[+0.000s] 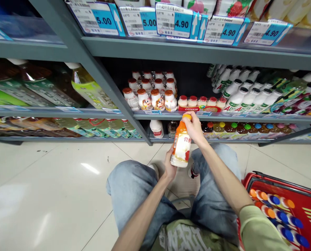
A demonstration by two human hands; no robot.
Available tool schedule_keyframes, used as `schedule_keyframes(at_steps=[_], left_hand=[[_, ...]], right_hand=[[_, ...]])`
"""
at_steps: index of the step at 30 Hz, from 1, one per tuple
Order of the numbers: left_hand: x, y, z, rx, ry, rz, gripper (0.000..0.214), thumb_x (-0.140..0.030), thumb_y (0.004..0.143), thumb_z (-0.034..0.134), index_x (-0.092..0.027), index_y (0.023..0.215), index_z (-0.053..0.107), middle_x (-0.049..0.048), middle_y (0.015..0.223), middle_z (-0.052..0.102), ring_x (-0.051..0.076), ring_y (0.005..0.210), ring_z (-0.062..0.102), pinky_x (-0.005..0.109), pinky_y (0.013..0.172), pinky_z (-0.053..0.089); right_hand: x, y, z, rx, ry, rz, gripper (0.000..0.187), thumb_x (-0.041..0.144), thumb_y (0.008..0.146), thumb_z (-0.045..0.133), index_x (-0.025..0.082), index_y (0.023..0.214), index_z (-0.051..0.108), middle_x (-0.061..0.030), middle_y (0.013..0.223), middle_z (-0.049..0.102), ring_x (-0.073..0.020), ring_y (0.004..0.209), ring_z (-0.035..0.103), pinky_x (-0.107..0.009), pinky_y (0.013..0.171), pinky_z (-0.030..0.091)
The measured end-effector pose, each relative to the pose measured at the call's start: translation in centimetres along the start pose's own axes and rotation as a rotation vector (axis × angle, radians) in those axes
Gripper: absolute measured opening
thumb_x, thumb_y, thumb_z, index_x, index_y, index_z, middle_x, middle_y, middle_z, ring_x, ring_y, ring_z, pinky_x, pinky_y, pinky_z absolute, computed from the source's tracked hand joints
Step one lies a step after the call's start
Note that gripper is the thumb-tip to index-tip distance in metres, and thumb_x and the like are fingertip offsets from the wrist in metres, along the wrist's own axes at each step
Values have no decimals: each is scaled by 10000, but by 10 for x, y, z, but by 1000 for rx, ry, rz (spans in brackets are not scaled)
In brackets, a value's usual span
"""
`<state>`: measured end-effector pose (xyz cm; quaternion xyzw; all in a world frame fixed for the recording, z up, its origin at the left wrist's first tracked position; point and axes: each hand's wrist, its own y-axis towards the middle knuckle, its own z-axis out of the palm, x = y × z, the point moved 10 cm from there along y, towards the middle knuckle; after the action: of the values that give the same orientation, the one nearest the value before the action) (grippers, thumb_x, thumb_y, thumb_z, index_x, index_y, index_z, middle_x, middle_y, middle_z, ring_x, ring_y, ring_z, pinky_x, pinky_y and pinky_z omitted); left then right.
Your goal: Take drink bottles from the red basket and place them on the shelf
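I hold a white bottle with an orange label and orange cap (180, 146) upright in front of a shop shelf. My left hand (169, 164) is wrapped round the lower part of the bottle from the left. My right hand (194, 127) grips its neck and cap from the right. Just behind the bottle, small white bottles with red caps (155, 94) stand in rows on the middle shelf (223, 116).
A red shopping basket (306, 205) with several capped bottles (280, 212) sits on the floor at my right. Grey shelves hold green drink bottles (90, 87) at the left and white bottles (246, 92) at the right. Blue price tags (183, 22) line the upper shelf. My knees are bent over a white tiled floor (53, 181).
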<state>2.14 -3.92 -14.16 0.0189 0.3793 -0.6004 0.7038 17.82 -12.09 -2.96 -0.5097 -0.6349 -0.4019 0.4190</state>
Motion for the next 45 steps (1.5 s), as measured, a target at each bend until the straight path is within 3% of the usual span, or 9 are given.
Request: schedule_keyframes(at_steps=[2,5,16,21,25,36,45], left_hand=[[-4,2,3,48,25,67,429,-472,766,718,-142,1037,756,92,1080,789,298,1043,730,359,887,558],[-3,3,5,93,63,88,489,-510,785,713,-137,1097,761,103,1112,787,321,1074,725,389,921,552],[-4,0,11,146,98,114,438,-499,824,707,-149,1078,773,77,1098,787,303,1110,706,360,943,549],[-2,3,5,102,88,110,388,-482,807,719,-157,1013,769,73,1042,793,300,1097,712,360,924,556],[-3,5,0,57,101,113,398,-482,785,712,-160,1015,756,78,1053,790,306,1108,710,368,914,561],[-5,3,5,101,125,129,432,-495,803,702,-157,1066,757,81,1077,788,312,1132,701,376,936,556],[-4,1,0,34,84,93,347,-478,768,709,-174,931,738,49,895,782,286,986,728,349,818,572]], right_hand=[[10,-1,-7,-6,-132,-43,248,429,803,555,270,982,619,-30,932,724,-254,845,634,-388,846,466],[21,-3,-10,5,-213,-84,250,428,809,555,270,982,642,-40,950,741,-272,837,641,-400,847,452],[25,-5,-18,-15,-211,-96,199,401,803,563,268,923,649,-17,893,728,-243,768,616,-356,788,440],[25,-5,-13,2,-176,-126,206,421,846,552,270,965,628,-18,923,722,-252,821,631,-373,844,447],[24,-5,-11,-14,-111,-144,218,388,795,627,268,978,622,-19,973,722,-252,871,639,-372,883,460],[25,-6,-16,-23,-112,-104,169,364,805,588,275,934,652,-2,929,728,-249,852,646,-360,847,448],[22,-2,-15,-32,-21,-124,287,383,861,483,249,938,725,-11,912,743,-238,866,656,-339,850,456]])
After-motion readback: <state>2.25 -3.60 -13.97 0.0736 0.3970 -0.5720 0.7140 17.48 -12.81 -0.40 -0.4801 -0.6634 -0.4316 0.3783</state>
